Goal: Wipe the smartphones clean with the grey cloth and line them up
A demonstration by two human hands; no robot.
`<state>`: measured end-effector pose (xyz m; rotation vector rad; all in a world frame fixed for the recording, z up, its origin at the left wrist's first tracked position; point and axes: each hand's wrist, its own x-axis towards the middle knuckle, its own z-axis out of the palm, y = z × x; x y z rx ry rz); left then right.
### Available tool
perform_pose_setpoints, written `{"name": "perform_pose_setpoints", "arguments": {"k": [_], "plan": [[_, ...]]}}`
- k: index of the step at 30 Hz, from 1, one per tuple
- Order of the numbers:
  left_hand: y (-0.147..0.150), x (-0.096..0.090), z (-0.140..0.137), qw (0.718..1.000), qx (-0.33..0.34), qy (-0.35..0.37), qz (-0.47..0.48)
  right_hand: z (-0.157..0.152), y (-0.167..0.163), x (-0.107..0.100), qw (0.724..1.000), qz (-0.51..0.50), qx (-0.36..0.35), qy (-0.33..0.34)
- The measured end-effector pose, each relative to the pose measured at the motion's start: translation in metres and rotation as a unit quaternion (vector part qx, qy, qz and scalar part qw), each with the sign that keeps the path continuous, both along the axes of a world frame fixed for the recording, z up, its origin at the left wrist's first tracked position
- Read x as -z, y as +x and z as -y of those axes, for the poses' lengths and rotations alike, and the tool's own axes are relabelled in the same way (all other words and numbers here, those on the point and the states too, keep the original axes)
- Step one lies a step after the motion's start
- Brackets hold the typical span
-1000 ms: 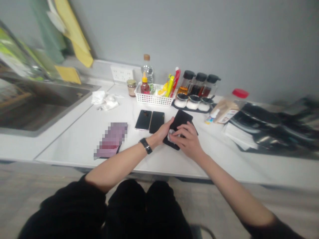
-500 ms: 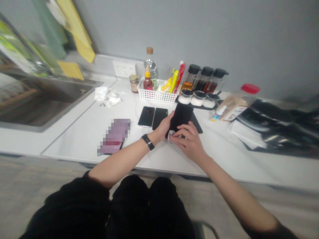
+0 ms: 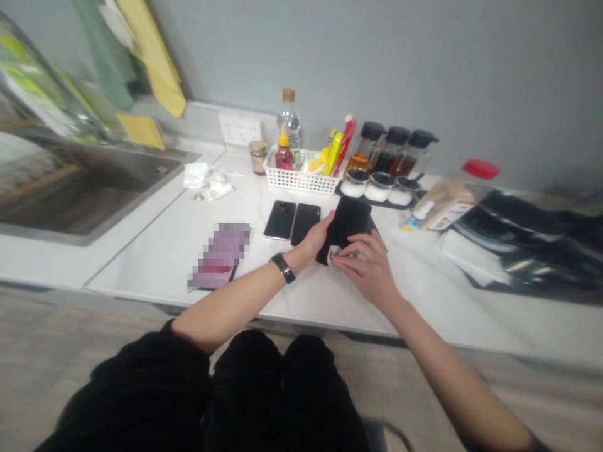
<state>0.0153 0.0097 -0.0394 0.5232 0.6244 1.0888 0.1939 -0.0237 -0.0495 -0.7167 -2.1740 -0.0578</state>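
Note:
My left hand (image 3: 316, 243), with a black watch on its wrist, is closed on the left edge of a black phone (image 3: 351, 220), held tilted over the counter. Small folded white tissue (image 3: 332, 253) is pinched in the fingers of my right hand (image 3: 372, 270) and rests against the phone's lower end. Beyond the right hand, part of another dark flat object (image 3: 378, 236) shows behind the held phone. Two dark-screened phones, one with a light edge (image 3: 279, 220) and one all black (image 3: 304, 221), lie to the left.
A pixelated purple item (image 3: 221, 251) lies near the counter's front edge. Crumpled white tissues (image 3: 207, 181) are beside the sink (image 3: 94, 235). Along the wall stand a white basket (image 3: 301, 181), seasoning jars (image 3: 377, 186) and bottles (image 3: 393, 147). Black plastic bags (image 3: 532, 232) lie at right.
The whole scene has shifted slightly rightward in view. Both hands keep their holds on the phone and the tissue, with the tissue still at the phone's lower end.

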Motion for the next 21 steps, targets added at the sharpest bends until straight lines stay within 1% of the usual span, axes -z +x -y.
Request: {"name": "perform_pose_setpoints", "arguments": {"k": [1, 3, 5, 6, 7, 10, 11, 12, 13, 15, 18, 20, 21], "plan": [[0.000, -0.002, 0.001, 1.000, 0.026, -0.004, 0.004, -0.008, 0.008, -0.004, 1.000, -0.012, 0.023, 0.007], [0.001, -0.006, 0.004, 0.995, 0.101, -0.013, 0.013, -0.032, 0.021, -0.015, 0.995, -0.053, 0.085, 0.027], [0.003, -0.007, 0.006, 0.986, 0.161, -0.023, 0.029, -0.051, 0.023, -0.026, 0.990, -0.081, 0.113, 0.034], [0.004, -0.007, 0.006, 0.986, 0.163, -0.029, 0.034, -0.054, 0.019, -0.028, 0.990, -0.085, 0.109, 0.034], [0.004, -0.006, 0.005, 0.989, 0.143, -0.034, 0.032, -0.052, 0.012, -0.028, 0.992, -0.079, 0.091, 0.032], [0.002, -0.003, 0.002, 1.000, 0.024, -0.015, 0.002, -0.022, -0.008, -0.017, 1.000, -0.020, -0.009, 0.013], [0.001, -0.003, 0.000, 1.000, 0.001, -0.001, -0.007, -0.010, -0.010, -0.012, 0.999, 0.004, -0.039, 0.006], [0.000, -0.003, -0.001, 1.000, -0.006, 0.012, -0.013, -0.001, -0.007, -0.009, 0.998, 0.021, -0.055, 0.001], [-0.002, -0.004, -0.001, 1.000, -0.001, 0.019, -0.016, 0.003, 0.000, -0.008, 0.998, 0.029, -0.059, -0.003], [-0.003, -0.007, -0.001, 0.999, 0.032, 0.017, -0.014, -0.004, 0.020, -0.012, 0.999, 0.021, -0.034, -0.004], [-0.003, -0.010, 0.001, 0.994, 0.110, 0.006, 0.001, -0.039, 0.045, -0.026, 0.998, -0.028, 0.042, 0.023], [-0.001, -0.008, 0.003, 0.987, 0.159, -0.001, 0.007, -0.056, 0.043, -0.031, 0.995, -0.060, 0.080, 0.032], [-0.001, -0.006, 0.002, 0.987, 0.160, -0.004, 0.003, -0.058, 0.036, -0.031, 0.994, -0.068, 0.082, 0.030]]}}
